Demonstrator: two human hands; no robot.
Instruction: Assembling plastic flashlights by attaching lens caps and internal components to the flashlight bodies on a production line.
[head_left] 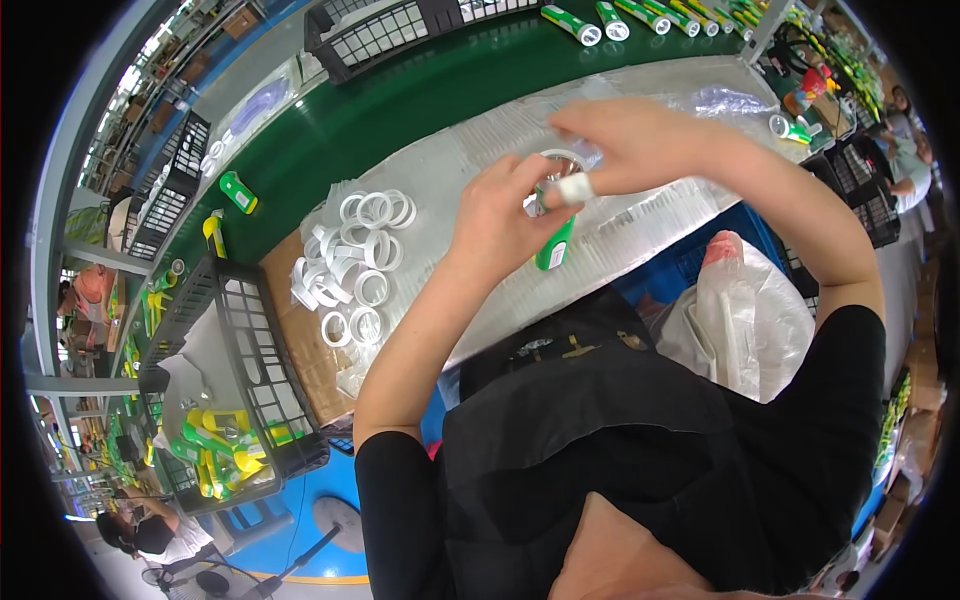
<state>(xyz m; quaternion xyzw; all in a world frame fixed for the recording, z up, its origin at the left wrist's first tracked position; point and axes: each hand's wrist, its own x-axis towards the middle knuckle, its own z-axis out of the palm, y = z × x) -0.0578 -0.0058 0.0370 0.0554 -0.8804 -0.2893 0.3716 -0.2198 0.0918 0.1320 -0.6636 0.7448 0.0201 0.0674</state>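
Observation:
My left hand (500, 212) is closed round a green flashlight (553, 250), held tilted above the bench with its round reflector end upward. My right hand (640, 145) reaches across from the right, slightly blurred. Its fingers are stretched out and apart from the thumb, over the flashlight's head. A white wrap (574, 189) circles the right thumb, close to the left fingertips. The fingers hide part of the flashlight's head. To the left of my left forearm lies a loose pile of white plastic rings (375, 250).
The bench top (450, 160) has a plastic-covered sheet. Beyond it runs a green conveyor belt (340, 140) with several flashlights (575, 27) and a black crate (375, 40). At the left, another black crate (270, 350) holds green-yellow parts. A white sack (745, 320) stands below the bench.

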